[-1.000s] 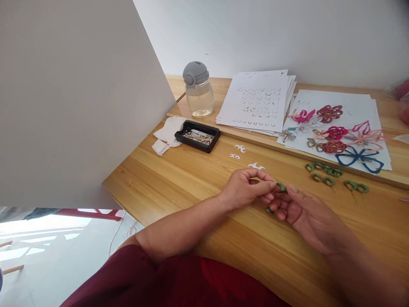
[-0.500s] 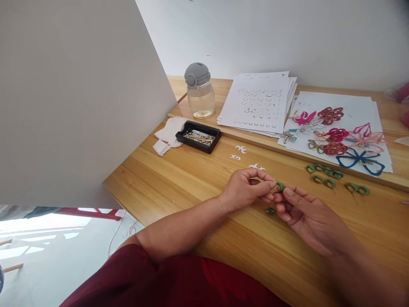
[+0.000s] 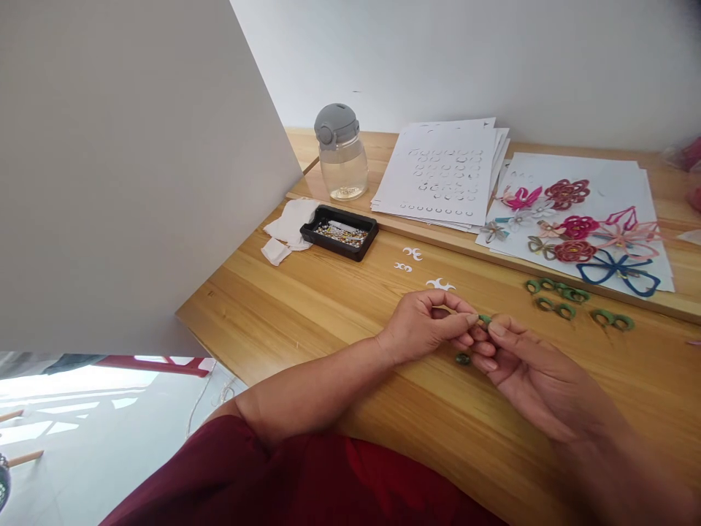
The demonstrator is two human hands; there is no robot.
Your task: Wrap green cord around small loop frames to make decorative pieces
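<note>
Between both hands is a small green curled piece (image 3: 484, 319), mostly covered by fingers. My left hand (image 3: 432, 325) pinches its left end with thumb and forefinger. Its right end is gripped by the thumb and fingers of my right hand (image 3: 526, 358). Just below the fingers, a dark green roll (image 3: 463, 359) lies on the wooden table (image 3: 328, 321). To the right rest several green ring-shaped pieces (image 3: 565, 311), some with thin stems. White crescent paper cutouts (image 3: 440, 284) lie beyond my left hand.
A black tray (image 3: 358, 253) of beads sits left of the cutouts, by a white tissue (image 3: 277, 251). Behind it stands a water bottle (image 3: 344, 168). Printed sheets (image 3: 394, 175) and colourful fuzzy flowers (image 3: 574, 252) on paper occupy the raised back ledge. A grey panel (image 3: 120, 168) borders the left.
Both hands have shifted very slightly to the right, still pinching the green piece, which shows a little less between the fingers. The things on the table lie as before.
</note>
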